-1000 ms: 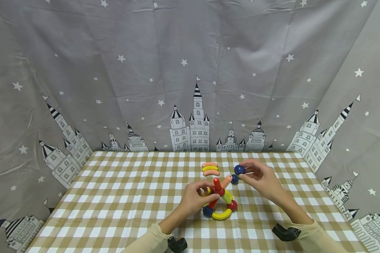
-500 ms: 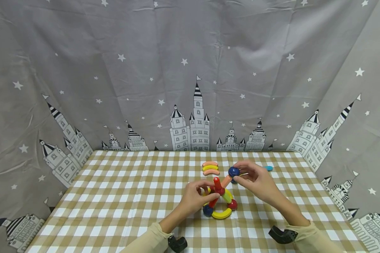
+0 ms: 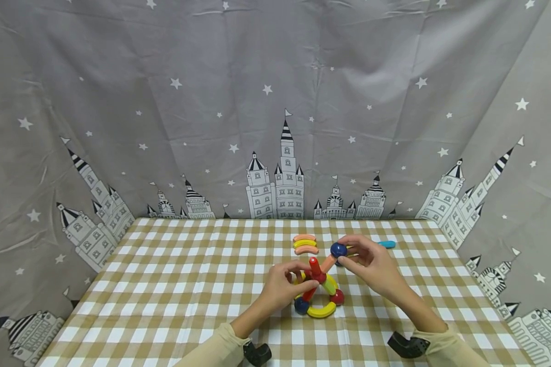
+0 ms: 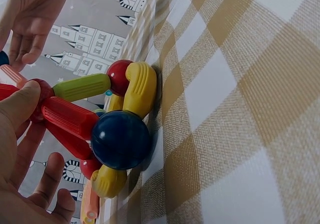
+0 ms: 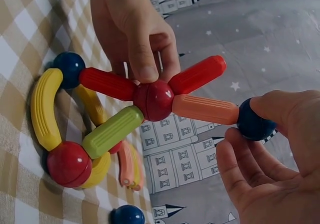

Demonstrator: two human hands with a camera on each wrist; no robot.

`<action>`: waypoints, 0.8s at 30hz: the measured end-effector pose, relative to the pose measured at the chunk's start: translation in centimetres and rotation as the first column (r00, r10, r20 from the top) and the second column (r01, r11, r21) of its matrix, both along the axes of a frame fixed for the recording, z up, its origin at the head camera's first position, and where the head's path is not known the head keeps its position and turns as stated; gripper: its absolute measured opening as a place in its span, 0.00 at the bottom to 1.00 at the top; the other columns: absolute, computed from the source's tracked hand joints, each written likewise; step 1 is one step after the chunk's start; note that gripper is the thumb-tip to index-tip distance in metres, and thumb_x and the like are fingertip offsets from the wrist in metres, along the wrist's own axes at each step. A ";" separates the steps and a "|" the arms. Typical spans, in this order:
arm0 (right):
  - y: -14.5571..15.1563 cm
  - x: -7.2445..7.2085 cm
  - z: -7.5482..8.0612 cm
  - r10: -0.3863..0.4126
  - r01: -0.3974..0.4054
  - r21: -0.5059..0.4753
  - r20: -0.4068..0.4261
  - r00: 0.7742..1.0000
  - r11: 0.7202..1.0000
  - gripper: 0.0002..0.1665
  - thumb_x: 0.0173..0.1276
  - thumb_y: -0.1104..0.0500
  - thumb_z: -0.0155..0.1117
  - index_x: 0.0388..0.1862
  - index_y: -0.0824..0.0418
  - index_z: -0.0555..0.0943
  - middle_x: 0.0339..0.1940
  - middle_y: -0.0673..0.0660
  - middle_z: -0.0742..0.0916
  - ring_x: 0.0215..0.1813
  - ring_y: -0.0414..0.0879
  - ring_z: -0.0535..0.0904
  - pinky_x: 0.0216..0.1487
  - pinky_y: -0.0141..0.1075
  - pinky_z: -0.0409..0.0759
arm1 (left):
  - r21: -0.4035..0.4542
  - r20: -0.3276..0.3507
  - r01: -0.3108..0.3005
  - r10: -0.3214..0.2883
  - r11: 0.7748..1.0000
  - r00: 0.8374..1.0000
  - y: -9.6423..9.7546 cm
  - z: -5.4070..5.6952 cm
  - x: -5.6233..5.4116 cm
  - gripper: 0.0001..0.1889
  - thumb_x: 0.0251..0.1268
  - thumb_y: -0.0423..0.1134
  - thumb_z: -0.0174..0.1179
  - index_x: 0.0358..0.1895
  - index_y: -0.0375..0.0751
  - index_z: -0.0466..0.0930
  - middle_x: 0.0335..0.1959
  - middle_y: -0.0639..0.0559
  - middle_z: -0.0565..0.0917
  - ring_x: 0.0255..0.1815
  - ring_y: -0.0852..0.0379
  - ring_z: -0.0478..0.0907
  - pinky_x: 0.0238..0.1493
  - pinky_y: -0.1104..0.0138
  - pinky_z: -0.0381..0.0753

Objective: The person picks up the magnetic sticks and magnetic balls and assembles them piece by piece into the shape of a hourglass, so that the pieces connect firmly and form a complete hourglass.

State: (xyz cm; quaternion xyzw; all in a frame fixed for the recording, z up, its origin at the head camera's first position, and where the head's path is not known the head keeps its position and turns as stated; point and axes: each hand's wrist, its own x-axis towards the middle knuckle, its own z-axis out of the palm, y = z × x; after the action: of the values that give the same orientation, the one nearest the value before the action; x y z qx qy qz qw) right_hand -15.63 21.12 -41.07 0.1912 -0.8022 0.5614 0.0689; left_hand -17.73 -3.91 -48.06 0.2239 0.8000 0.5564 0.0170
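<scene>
A construction of magnetic rods and balls stands on the checked cloth. Its base is a ring of yellow curved rods point(image 5: 45, 111) with red and blue balls point(image 4: 120, 139). Red and green rods point(image 5: 113, 132) slope up to a red ball point(image 5: 154, 100), which my left hand point(image 3: 282, 286) holds between thumb and fingers. From that ball a red rod point(image 5: 200, 74) and an orange rod point(image 5: 205, 109) stick out upward. With thumb and fingertips, my right hand point(image 3: 372, 261) pinches a dark blue ball point(image 3: 338, 249) at the orange rod's free end, where the two touch.
Behind the construction lie curved orange and yellow rods point(image 3: 305, 244) in a small stack. A second blue ball point(image 5: 129, 215) rests on the cloth, mostly covered in the head view. Past my right hand lies a turquoise rod point(image 3: 387, 244). A grey castle-print curtain point(image 3: 202, 153) hangs behind the table.
My right hand has moved left with the blue ball, bringing it onto the orange rod's end. The turquoise rod has come into sight behind that hand. My left hand keeps its place.
</scene>
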 end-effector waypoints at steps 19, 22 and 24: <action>-0.2 0.7 -0.5 -0.018 0.020 -0.045 0.043 0.999 0.999 0.26 0.70 0.64 0.71 0.64 0.60 0.76 0.57 0.63 0.84 0.49 0.52 0.85 0.50 0.34 0.84 | 0.009 -0.015 0.004 -0.004 1.000 1.000 0.0 -0.1 -0.1 0.12 0.61 0.47 0.75 0.46 0.52 0.89 0.37 0.48 0.88 0.35 0.45 0.80 0.32 0.69 0.73; -0.4 0.7 -0.9 -0.028 0.032 -0.055 0.067 0.997 0.998 0.29 0.70 0.62 0.72 0.68 0.59 0.74 0.56 0.63 0.85 0.50 0.52 0.85 0.50 0.33 0.84 | 0.017 -0.013 0.007 -0.007 1.000 1.000 0.0 -0.1 -0.1 0.11 0.62 0.47 0.75 0.46 0.52 0.89 0.38 0.49 0.89 0.35 0.46 0.80 0.32 0.69 0.72; -0.6 0.7 -1.4 -0.024 0.030 -0.066 0.090 0.996 0.997 0.31 0.69 0.62 0.72 0.69 0.59 0.73 0.56 0.63 0.86 0.50 0.52 0.85 0.51 0.33 0.83 | 0.019 -0.013 0.006 -0.006 1.000 1.000 0.0 -0.1 0.0 0.11 0.62 0.47 0.75 0.46 0.52 0.89 0.38 0.48 0.89 0.35 0.46 0.80 0.32 0.69 0.73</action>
State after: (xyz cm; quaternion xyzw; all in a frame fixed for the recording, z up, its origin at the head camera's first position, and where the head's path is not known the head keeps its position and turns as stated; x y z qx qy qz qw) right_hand -14.97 20.55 -42.45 0.1528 -0.7875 0.5952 0.0472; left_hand -17.75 -3.90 -48.12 0.2301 0.7942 0.5623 0.0116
